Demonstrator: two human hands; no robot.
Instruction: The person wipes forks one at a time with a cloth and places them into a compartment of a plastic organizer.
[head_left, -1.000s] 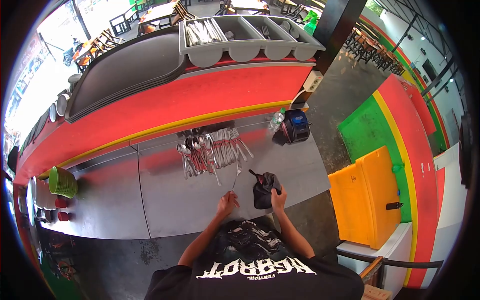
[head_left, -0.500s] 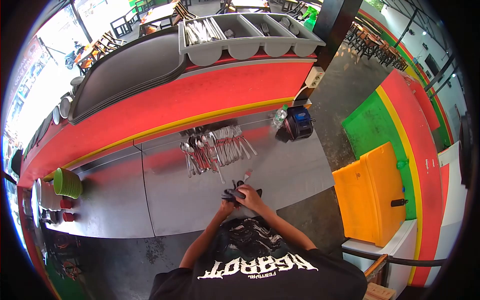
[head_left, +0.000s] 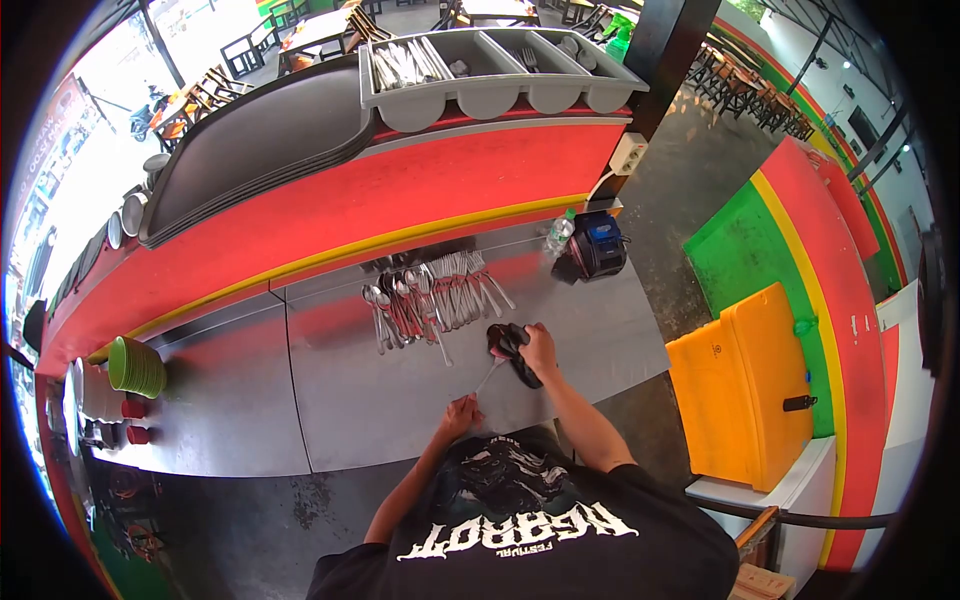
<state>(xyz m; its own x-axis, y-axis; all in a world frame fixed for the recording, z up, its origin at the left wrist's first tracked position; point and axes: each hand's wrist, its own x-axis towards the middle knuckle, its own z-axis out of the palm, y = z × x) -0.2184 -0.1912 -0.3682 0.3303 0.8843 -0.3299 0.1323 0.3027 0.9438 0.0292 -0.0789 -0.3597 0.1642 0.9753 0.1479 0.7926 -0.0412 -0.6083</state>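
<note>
My left hand is low on the near edge of the steel counter, fingers closed on the thin handle of a piece of metal cutlery. My right hand grips a dark cloth that wraps the far end of that piece. The cloth hides its head, so I cannot tell if it is a spoon or a fork. Beyond both hands lies a row of spoons and forks on the counter, spoons mostly left and forks to the right, handles toward me.
A plastic bottle and a dark blue bag-like item stand at the back right. Green bowls are stacked at left. On the red ledge sit black trays and a grey cutlery holder. An orange box is at right.
My right hand and the cloth have moved away from my body and to the right, over the far end of the cutlery. My hands, close together before, are now apart.
</note>
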